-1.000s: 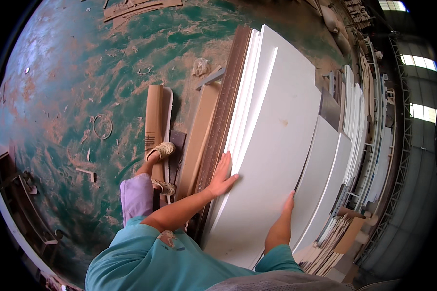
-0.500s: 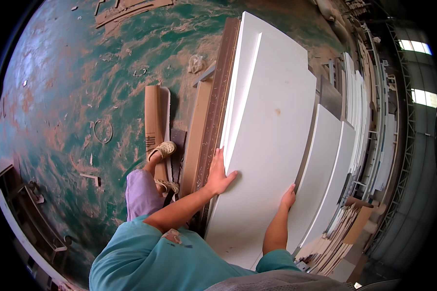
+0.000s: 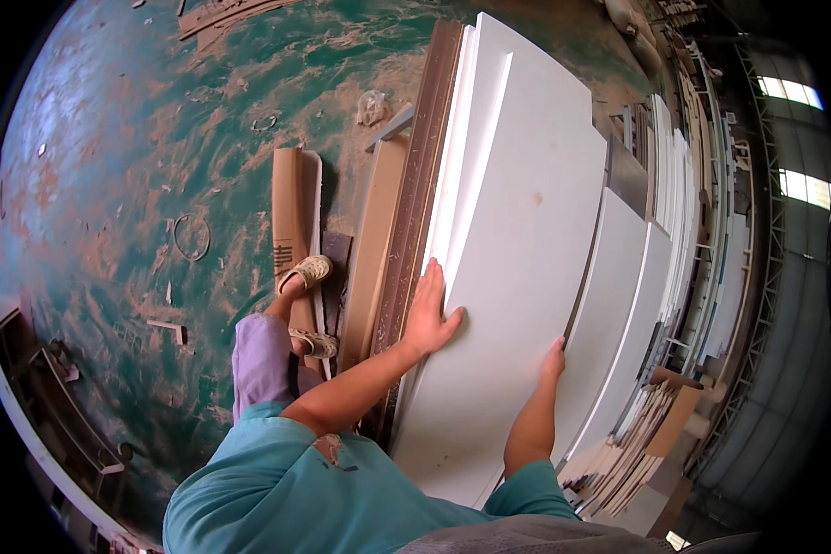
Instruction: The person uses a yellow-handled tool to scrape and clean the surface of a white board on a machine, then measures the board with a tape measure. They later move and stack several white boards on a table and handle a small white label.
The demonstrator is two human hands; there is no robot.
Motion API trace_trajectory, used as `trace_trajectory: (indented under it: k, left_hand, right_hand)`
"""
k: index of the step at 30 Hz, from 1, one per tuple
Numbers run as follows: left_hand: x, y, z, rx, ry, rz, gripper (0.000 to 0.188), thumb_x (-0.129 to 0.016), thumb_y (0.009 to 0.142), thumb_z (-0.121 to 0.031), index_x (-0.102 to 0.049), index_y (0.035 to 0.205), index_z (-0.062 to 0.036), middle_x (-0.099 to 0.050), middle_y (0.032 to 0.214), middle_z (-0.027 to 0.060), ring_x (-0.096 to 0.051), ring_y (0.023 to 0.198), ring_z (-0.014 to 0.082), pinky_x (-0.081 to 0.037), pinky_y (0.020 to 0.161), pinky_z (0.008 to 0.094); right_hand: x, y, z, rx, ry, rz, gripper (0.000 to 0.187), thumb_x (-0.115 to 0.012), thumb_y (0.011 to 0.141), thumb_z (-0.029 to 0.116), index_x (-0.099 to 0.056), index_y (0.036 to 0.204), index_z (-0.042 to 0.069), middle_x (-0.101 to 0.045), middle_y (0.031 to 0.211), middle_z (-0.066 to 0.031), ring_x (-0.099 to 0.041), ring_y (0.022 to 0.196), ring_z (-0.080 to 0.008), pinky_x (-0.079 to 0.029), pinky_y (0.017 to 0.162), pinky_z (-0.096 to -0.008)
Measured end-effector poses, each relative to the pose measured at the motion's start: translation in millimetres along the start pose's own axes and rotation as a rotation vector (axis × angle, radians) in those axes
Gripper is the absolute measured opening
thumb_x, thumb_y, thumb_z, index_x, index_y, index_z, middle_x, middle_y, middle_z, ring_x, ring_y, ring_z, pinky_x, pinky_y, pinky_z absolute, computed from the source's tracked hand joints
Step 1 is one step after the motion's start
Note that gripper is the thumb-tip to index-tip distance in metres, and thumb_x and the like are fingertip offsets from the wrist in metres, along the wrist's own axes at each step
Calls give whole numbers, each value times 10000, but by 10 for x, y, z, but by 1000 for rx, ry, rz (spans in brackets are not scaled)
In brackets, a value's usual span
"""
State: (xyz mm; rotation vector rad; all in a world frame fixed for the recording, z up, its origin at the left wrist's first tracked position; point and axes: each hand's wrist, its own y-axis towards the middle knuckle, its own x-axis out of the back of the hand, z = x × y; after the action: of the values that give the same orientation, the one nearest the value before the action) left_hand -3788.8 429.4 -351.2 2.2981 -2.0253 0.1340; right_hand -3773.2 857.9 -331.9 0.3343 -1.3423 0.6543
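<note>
A large white panel (image 3: 526, 249) lies on top of a stack in front of me, with small brownish marks on its face. My left hand (image 3: 431, 314) rests with fingers stretched out along the left edges of the white panels, its thumb spread onto the top face. At the opposite long edge, my right hand (image 3: 553, 357) is closed round the side of the top panel; its fingertips are partly hidden. Under the left side, white edges of further panels show beside a brown speckled board (image 3: 422, 157).
More white panels (image 3: 609, 268) stand to the right, with a stack of thin boards (image 3: 632, 443) nearer. By my feet lie a cardboard piece (image 3: 287, 212) and a dark board (image 3: 336, 268). Scraps and a ring-shaped strap (image 3: 192, 237) litter the dusty green floor; a rack (image 3: 55, 425) stands lower left.
The top panels have shifted slightly right of the brown board, so more white edge shows between them. Both hands stay on the panel, and the view has moved a little.
</note>
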Motion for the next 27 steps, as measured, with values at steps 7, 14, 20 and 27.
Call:
trace_trajectory:
  k: [7, 14, 20, 27]
  left_hand:
    - [2, -49, 31, 50, -102, 88, 952, -681, 866, -171, -43, 1544, 30, -43, 1614, 260, -87, 1496, 407, -113, 1205, 450]
    - [-39, 27, 11, 49, -85, 126, 932, -657, 912, -216, -17, 1544, 26, 0, 1627, 232, -30, 1514, 339, -80, 1211, 397]
    - [18, 41, 42, 148, -178, 229, 932, -643, 936, -232, 15, 1542, 27, 7, 1628, 222, -13, 1513, 312, -62, 1209, 376]
    - [148, 162, 44, 256, -222, 362, 962, -677, 915, -200, 16, 1544, 23, -71, 1621, 226, -48, 1509, 306, -68, 1206, 370]
  right_hand:
    - [-39, -127, -43, -22, -52, -38, 798, -290, 961, 673, -667, 1176, 3, -645, 1199, -238, -574, 1148, -424, -437, 984, -491]
    - [-21, -156, 229, -2, -136, -205, 658, -343, 985, 578, -707, 962, 31, -668, 1065, -205, -610, 1030, -417, -482, 889, -521]
    - [-143, -208, 38, 67, -36, -303, 573, -423, 989, 489, -693, 895, -7, -654, 998, -215, -586, 1017, -399, -475, 907, -494]
    - [-39, -383, 193, 78, -17, -395, 491, -461, 993, 430, -685, 889, 6, -658, 995, -215, -589, 1010, -415, -479, 897, -485]
